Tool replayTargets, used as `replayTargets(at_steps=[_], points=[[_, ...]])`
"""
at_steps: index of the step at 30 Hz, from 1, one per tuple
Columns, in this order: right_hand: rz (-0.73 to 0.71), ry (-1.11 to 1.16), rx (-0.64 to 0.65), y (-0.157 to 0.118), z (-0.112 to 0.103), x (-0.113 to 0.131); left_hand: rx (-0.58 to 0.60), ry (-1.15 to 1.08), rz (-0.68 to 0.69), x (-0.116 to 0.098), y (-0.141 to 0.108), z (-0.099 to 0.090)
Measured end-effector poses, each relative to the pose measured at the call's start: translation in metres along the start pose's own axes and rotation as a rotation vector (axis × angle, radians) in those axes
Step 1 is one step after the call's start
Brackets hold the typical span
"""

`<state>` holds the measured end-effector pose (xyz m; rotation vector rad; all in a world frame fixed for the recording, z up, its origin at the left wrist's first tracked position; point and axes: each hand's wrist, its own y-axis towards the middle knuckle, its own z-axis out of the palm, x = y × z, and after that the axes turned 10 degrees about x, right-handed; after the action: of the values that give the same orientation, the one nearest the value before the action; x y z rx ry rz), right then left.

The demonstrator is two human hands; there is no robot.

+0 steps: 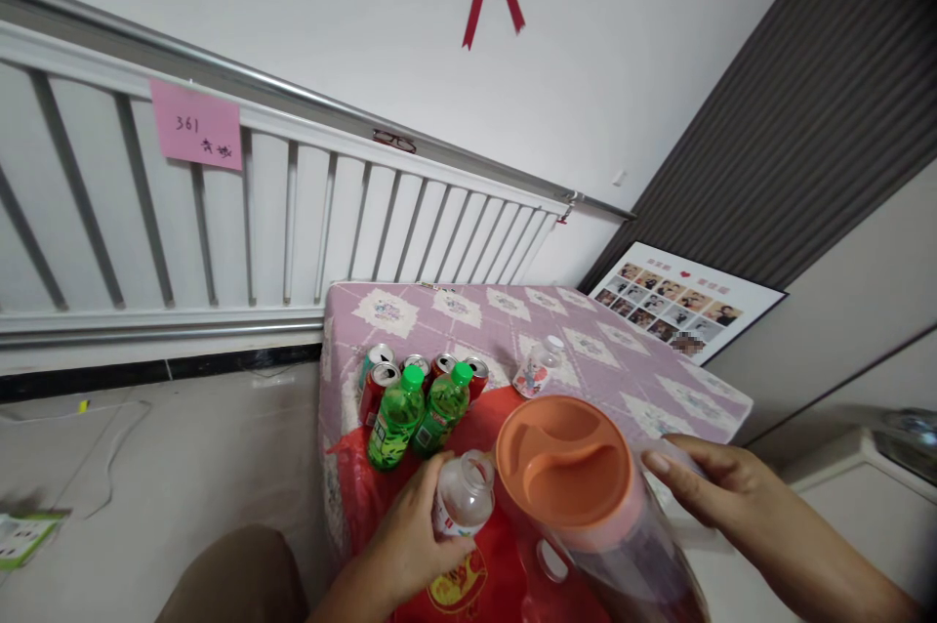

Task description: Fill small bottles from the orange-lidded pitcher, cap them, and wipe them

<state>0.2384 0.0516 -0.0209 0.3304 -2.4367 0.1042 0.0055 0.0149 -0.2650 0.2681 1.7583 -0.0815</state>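
My left hand (410, 535) is wrapped round a clear plastic bottle (467, 496), which is upright and uncapped at the top. In my right hand (732, 496) is the handle of a see-through pitcher (567, 467) with an orange lid. Dark liquid shows low in the pitcher, which is tilted toward the bottle. Its spout side is close to the bottle's mouth; I cannot tell whether they touch. A white cap (551, 560) lies on the red plastic sheet (505, 584) between them.
Two green drink bottles (396, 423) and several cans (379, 391) stand left of my hands. Farther back stands a capped clear bottle (540, 367) on the purple patterned tablecloth (586, 345). Behind the table are a white radiator (381, 223) and a leaning photo board (680, 301).
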Motion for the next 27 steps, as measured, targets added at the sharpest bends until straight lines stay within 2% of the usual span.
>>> replayTargets(at_steps=[3, 9, 19, 27], points=[[0.029, 0.024, 0.087, 0.000, -0.001, -0.002, 0.002, -0.006, 0.002, 0.003, 0.000, 0.000], [0.062, 0.049, 0.142, 0.002, -0.004, -0.012, -0.018, 0.006, 0.010, 0.010, 0.001, 0.002], [0.075, 0.036, 0.124, 0.000, -0.004, -0.002, -0.021, 0.016, 0.004, 0.009, 0.000, 0.000], [0.060, 0.021, 0.130, 0.001, -0.006, -0.005, 0.001, 0.008, 0.014, 0.006, 0.001, 0.000]])
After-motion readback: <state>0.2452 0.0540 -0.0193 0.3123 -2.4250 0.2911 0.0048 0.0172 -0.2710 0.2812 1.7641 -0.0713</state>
